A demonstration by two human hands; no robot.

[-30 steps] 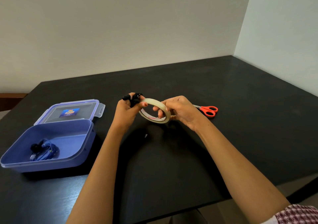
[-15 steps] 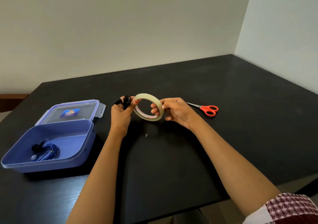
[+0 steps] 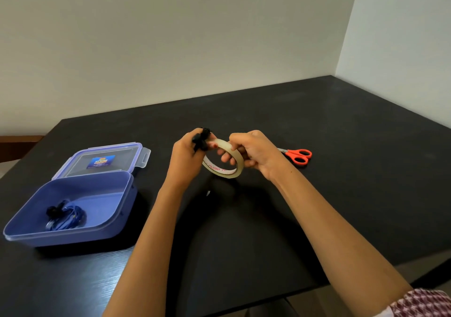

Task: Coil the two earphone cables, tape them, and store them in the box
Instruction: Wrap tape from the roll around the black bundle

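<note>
My left hand (image 3: pixel 184 160) grips a coiled black earphone cable (image 3: pixel 201 139), whose ends stick out above the fingers. The thumb of that hand also touches the roll of clear tape (image 3: pixel 225 168). My right hand (image 3: pixel 253 153) holds the tape roll from the right, fingers through and over its ring, above the middle of the table. A blue box (image 3: pixel 73 231) stands open at the left with its lid (image 3: pixel 102 160) folded back. Inside it lies a coiled blue earphone cable (image 3: pixel 66 216).
Orange-handled scissors (image 3: pixel 299 155) lie just right of my right hand on the black table (image 3: pixel 341 170). A tiny light scrap (image 3: pixel 208 193) lies under the tape roll. The table's front edge runs near my forearms, and walls close the back and right.
Both hands stay close together over the table's middle. The tape roll has turned and tilted in my right hand, its lower rim now hanging lower, while the left hand keeps the black coil.
</note>
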